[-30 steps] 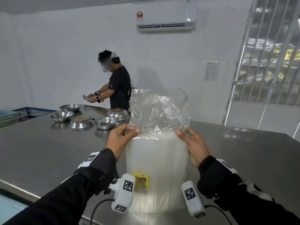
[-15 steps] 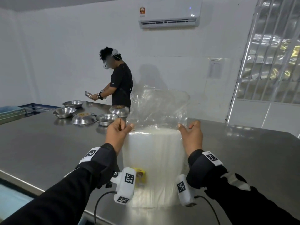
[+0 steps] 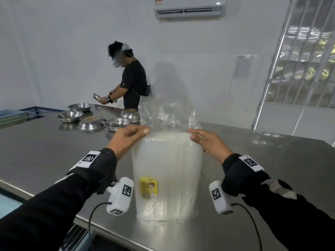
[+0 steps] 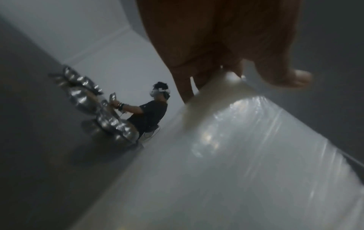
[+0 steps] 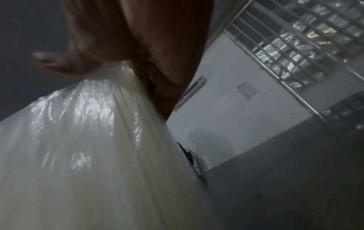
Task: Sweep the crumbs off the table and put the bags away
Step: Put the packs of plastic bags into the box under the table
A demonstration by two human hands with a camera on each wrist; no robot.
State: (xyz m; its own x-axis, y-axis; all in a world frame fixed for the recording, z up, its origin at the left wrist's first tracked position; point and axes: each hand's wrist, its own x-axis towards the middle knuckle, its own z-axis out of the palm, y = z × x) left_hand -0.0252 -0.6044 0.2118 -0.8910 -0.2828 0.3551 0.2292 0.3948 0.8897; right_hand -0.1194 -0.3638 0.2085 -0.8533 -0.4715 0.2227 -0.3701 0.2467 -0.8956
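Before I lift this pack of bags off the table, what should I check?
1. Left hand pinches the pack's top left corner: ok.
2. Right hand pinches the top right corner: ok.
3. Pack upright on the table: ok.
4. Loose wrap above the grip closed: cannot tell.
5. Bowls and the other person stand apart from the pack: ok.
6. Crumbs swept: cannot tell, none seen.

Left hand (image 3: 129,137), right hand (image 3: 208,142) raised, fingers pinching
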